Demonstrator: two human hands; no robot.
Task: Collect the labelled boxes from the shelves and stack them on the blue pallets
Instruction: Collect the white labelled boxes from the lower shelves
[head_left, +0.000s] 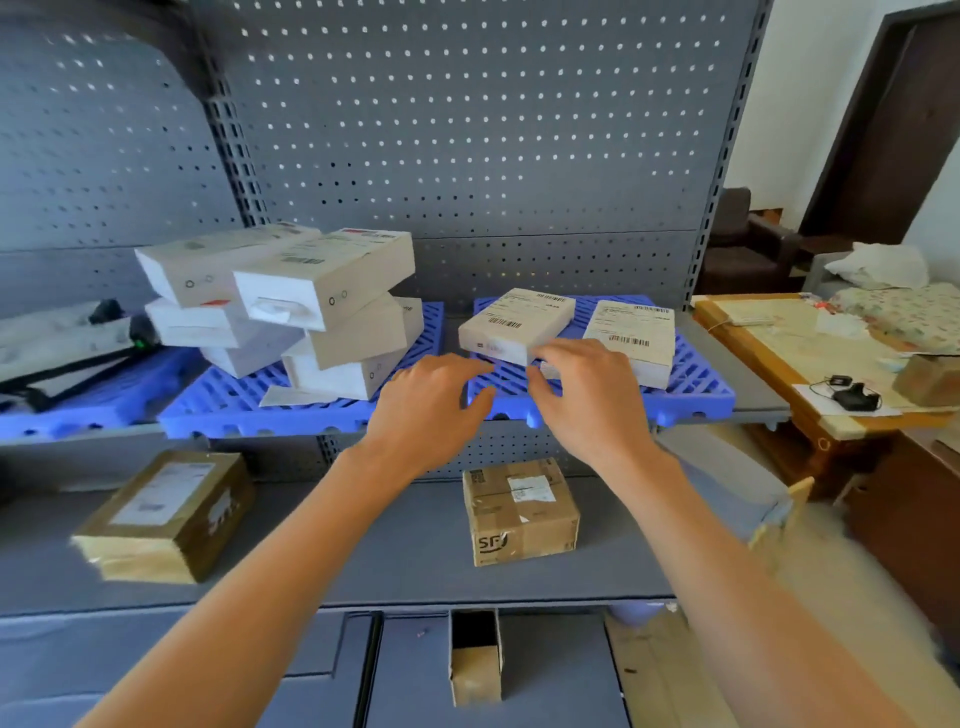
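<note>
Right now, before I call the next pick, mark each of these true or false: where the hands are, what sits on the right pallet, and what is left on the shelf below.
1. Two white labelled boxes lie on the right blue pallet. True: the left white box and the right white box.
2. The left hand grips a brown carton. False: it hovers with its fingers spread, holding nothing.
3. The right hand is at the near corner of the left white box. True.
4. The lower shelf holds no boxes. False: the SF carton and a taped brown parcel sit there.
5. The middle blue pallet carries a leaning pile of white boxes. True.
</note>
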